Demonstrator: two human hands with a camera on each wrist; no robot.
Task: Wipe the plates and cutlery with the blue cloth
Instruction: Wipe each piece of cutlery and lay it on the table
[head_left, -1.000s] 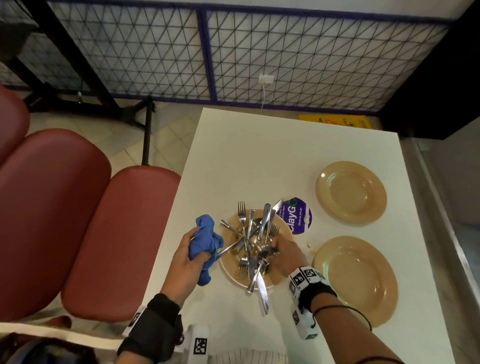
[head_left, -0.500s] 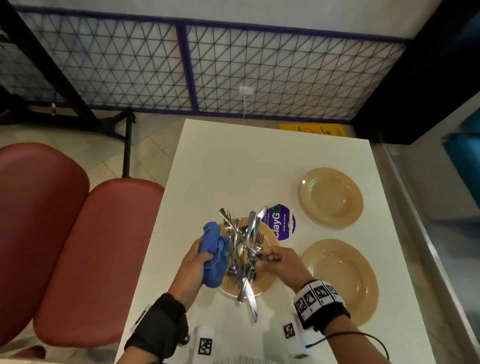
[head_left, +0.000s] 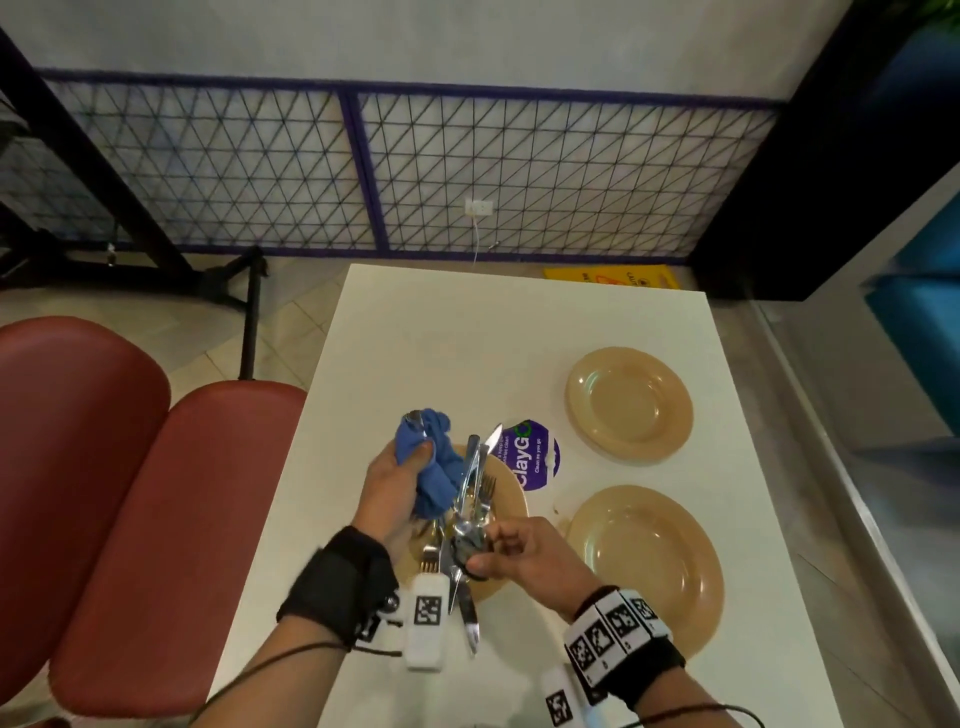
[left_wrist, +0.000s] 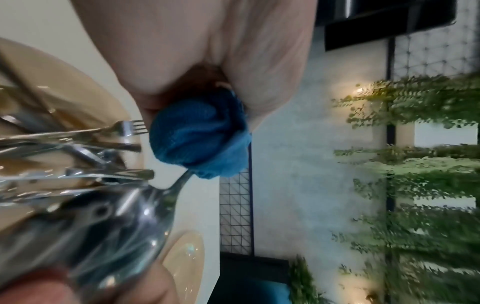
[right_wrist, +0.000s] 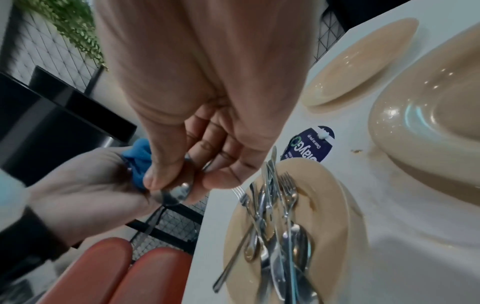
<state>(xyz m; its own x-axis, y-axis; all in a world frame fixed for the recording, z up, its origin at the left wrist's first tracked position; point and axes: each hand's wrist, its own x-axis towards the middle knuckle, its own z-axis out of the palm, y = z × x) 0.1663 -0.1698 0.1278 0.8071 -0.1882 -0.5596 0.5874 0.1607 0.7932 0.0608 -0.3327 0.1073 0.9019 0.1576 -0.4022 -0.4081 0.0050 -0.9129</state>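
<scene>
The person's left hand (head_left: 387, 480) is wrapped around the bunched blue cloth (head_left: 434, 467), thumb pressed into the fabric and fingers curled behind it, held just above the near-left edge of the white table (head_left: 467, 332). A spoon (left_wrist: 109, 232) runs between the two hands: its handle disappears into the cloth, and its bowl is pinched between the thumb and curled fingers of the right hand (head_left: 524, 553). Directly below the hands sits a tan plate (right_wrist: 330, 205) piled with the remaining cutlery (right_wrist: 275, 222), forks, knives and spoons lying crisscrossed, with one knife handle sticking out over the near rim toward the person. Just beyond that plate a round purple sticker (head_left: 535, 460) lies flat on the tabletop. On the right side of the table two more tan plates rest apart from each other, the near plate (head_left: 644, 561) beside the right wrist and the far plate (head_left: 628, 405) farther back. To the left of the table stand red padded seats (head_left: 156, 493), and a wire mesh fence (head_left: 467, 166) runs along the wall behind.
</scene>
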